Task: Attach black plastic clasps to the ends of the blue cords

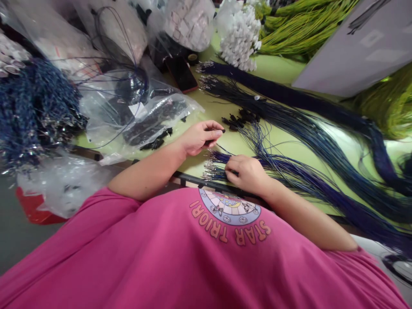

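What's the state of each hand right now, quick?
Left hand: closed, holding a small black piece.
Right hand: curled at the blue wire bundle; whether it grips any wires cannot be told.

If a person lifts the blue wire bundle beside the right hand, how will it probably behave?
The blue wire bundle would probably droop, since its long strands bend across the table. It may also tangle, as some strands splay apart. Its crowded metal tips might catch one another.
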